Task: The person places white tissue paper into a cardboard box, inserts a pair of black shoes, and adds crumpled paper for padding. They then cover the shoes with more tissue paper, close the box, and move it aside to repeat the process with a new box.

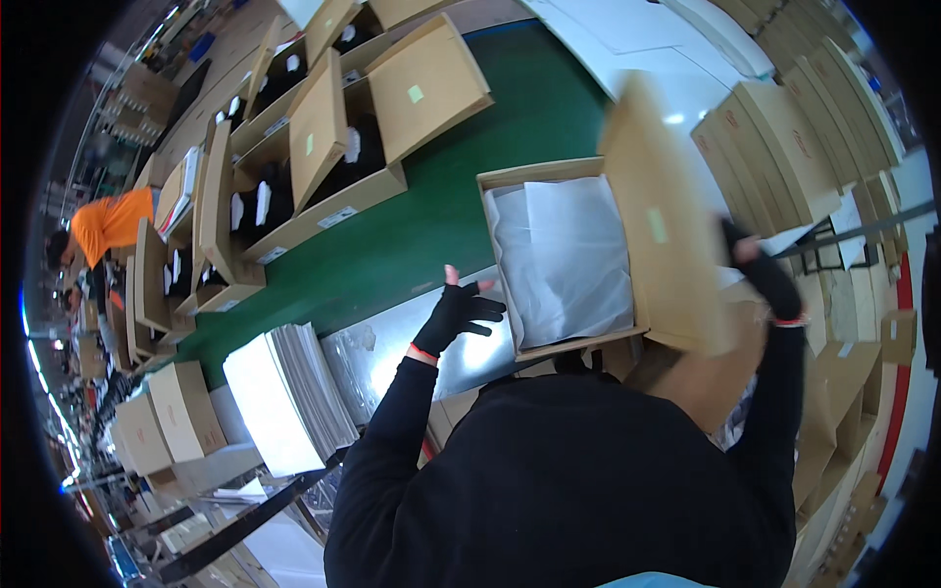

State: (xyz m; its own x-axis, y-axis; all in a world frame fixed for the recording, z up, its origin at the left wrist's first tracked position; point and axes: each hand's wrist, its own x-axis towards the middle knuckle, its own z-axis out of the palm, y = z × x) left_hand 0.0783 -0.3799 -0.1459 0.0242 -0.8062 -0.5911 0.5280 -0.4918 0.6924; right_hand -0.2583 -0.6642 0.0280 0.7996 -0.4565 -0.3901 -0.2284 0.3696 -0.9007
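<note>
An open cardboard box (495, 245) lies before me, lined with white tissue paper (569, 255). Its hinged lid (676, 230), with a small pale green sticker inside, stands raised on the right and is blurred. My left hand (459, 316), in a black fingerless glove, is spread open just left of the box, over the metal table edge. Beyond the outer face of the lid is my right hand (750, 257), also gloved in black. Motion smears its fingers, and whether it touches the lid does not show.
Several open shoe-box-like cartons (323, 201) with black contents stand on the green belt (441, 176). A stack of white paper sheets (289, 397) sits at lower left. Closed cartons (769, 152) are piled at right. A person in orange (110, 225) bends at far left.
</note>
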